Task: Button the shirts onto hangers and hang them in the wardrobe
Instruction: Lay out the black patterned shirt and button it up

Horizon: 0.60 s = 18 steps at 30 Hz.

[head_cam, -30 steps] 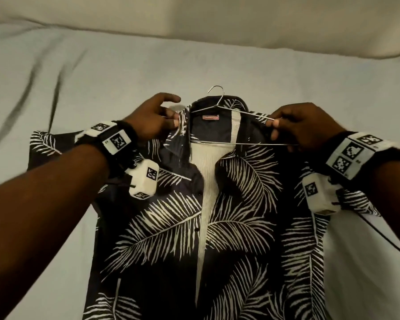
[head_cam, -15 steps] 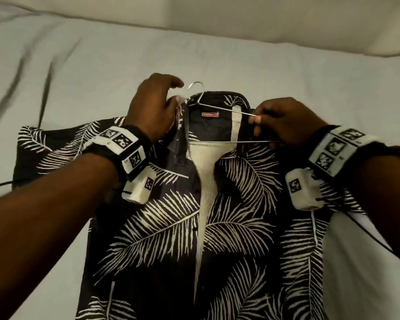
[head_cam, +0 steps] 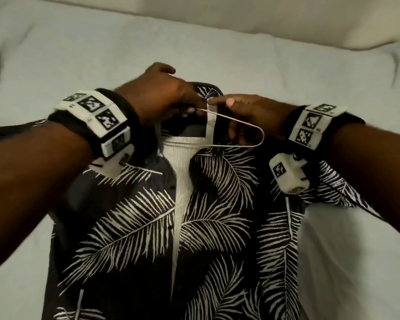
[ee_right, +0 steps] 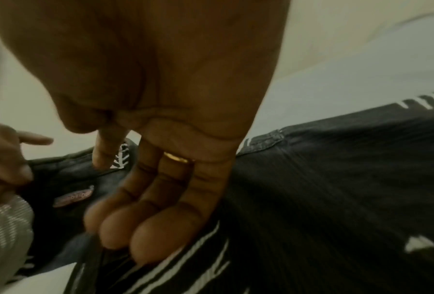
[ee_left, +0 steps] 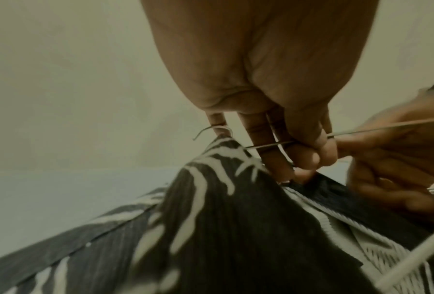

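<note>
The left hand [head_cam: 157,98] hides the hanger [head_cam: 240,132] hook.

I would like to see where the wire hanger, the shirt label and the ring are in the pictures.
wire hanger [head_cam: 261,137]: head view, on its rounded right end.
shirt label [ee_right: 73,197]: right wrist view, on the reddish tag inside the collar.
ring [ee_right: 179,158]: right wrist view, on the gold band.

My head view is dim and warm, with soft shadows and wide-angle bending at the edges. The left hand [head_cam: 157,98] smears with motion blur. Both wrist views are murky, greenish and grainy; the right hand [ee_right: 145,103] fills its frame, fingertips out of focus.
</note>
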Available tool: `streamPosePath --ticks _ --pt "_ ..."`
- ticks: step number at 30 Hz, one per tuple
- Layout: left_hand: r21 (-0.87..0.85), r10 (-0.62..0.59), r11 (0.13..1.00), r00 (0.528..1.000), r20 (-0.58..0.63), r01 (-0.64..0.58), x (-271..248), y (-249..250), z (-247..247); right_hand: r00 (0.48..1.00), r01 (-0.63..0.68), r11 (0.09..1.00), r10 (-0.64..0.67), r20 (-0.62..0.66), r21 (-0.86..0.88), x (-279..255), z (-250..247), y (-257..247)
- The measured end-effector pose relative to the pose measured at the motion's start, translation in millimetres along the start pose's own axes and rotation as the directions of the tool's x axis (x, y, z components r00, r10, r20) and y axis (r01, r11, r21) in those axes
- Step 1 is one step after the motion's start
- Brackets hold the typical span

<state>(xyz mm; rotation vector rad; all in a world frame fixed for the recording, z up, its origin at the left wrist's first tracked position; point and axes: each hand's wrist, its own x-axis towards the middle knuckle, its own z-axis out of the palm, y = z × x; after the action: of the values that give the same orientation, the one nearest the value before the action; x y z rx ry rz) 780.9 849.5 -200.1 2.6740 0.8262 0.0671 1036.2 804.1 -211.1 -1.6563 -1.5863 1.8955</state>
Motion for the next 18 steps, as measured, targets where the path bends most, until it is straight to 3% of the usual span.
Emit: streamPosePath --ticks 1,2,4,5,7,9,13,18 --pt "-0.023 0.03 0.999 0.999 -0.012 -0.03 -3.7 -2.9 -3.0 0.996 -0.078 0.986 0.085 0.04 -0.146 1.3 1.1 -3.0" --pt "-0.032 0.049 0.998 0.998 -0.029 -0.05 -6.0 -5.8 -4.7 0.991 -0.08 0.918 0.114 0.065 -0.389 4.2 2.8 -4.3" --pt "-0.033 0.066 0.997 0.996 -0.057 -0.068 -7.4 -8.9 -6.0 0.99 0.026 0.668 0.086 0.112 -0.744 12.0 7.9 -3.6" --pt "-0.03 0.067 0.997 0.996 -0.066 -0.069 -7.3 -9.8 -6.2 0.994 0.047 0.596 0.048 0.095 -0.801 12.7 10.0 -6.4" --pt "-0.032 0.065 0.997 0.996 -0.068 -0.067 -5.0 -10.4 -6.7 0.999 0.031 0.555 -0.039 0.011 -0.832 7.2 7.0 -13.3" --pt "-0.037 0.073 0.996 0.995 -0.074 -0.076 -2.2 -9.1 -6.5 0.995 0.047 0.573 -0.096 -0.01 -0.818 1.1 -4.6 -12.9" --pt "-0.014 0.053 0.998 0.997 -0.052 -0.053 4.0 -9.1 -2.5 0.997 0.048 0.563 -0.07 0.01 -0.825 -12.5 -26.6 -10.1" --pt "0.293 -0.039 0.956 0.99 0.134 -0.002 15.0 -3.4 1.2 0.998 -0.038 0.507 -0.032 -0.063 -0.861 -20.3 -34.0 -19.9"
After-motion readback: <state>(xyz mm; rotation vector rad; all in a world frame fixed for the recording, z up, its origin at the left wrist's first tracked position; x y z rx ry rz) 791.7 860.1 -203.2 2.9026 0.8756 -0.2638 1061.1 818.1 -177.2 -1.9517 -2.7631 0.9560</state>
